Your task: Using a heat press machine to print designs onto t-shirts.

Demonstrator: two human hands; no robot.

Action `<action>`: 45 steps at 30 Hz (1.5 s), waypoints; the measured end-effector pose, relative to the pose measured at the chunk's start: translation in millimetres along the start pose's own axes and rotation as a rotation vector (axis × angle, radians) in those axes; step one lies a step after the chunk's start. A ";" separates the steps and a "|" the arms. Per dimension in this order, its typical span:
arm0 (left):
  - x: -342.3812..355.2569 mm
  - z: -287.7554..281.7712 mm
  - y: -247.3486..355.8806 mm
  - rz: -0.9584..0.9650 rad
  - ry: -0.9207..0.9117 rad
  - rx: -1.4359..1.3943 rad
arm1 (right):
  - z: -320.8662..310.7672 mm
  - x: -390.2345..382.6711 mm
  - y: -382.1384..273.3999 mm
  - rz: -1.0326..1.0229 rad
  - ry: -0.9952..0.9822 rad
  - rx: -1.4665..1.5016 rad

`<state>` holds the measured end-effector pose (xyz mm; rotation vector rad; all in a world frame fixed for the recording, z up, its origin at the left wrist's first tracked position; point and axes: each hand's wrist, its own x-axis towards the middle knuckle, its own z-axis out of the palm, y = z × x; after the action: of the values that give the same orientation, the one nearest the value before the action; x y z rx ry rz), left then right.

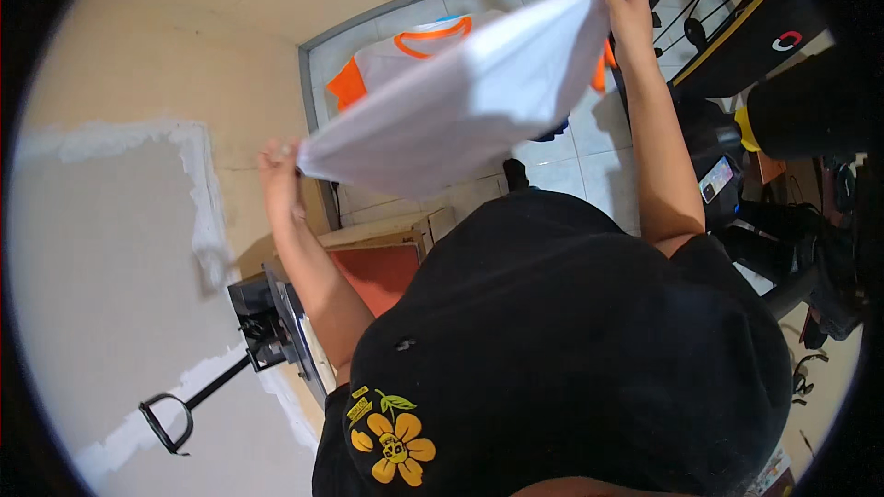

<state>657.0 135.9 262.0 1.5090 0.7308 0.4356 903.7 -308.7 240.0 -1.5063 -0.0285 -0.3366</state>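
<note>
A white cloth (479, 83), slightly smeared by motion, is stretched in the air in front of me. My left hand (281, 170) pinches its lower left corner. At the upper right corner my right hand (628, 5) has its fingers closed on the fabric. The cloth slants, its right end farther from me than its left. Beyond and below it lies a white T-shirt (378, 66) with an orange collar and orange sleeves, partly hidden by the cloth. Whether the cloth is a garment I cannot tell.
White floor tiles (557, 179) lie below, bordered by a beige wall (212, 46). A cardboard box (433, 225) and a black metal stand (262, 322) are at my left. On the right are black padded equipment (750, 32), cables and a phone (716, 179).
</note>
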 end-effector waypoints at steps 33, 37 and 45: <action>66.2 -16.4 -280.7 -0.455 -0.181 0.909 | -53.7 -100.8 345.4 0.480 -0.772 -1.337; 26.7 -11.9 -296.3 -0.324 0.231 0.396 | 2.0 -92.3 284.9 0.577 -0.567 -1.245; -75.1 12.4 -309.9 -0.354 0.377 0.106 | 61.7 -40.4 297.1 0.095 -1.629 -0.906</action>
<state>555.9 62.0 -31.5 1.3705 1.3111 0.4201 946.8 -232.1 -53.2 -2.2645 -1.2098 1.1760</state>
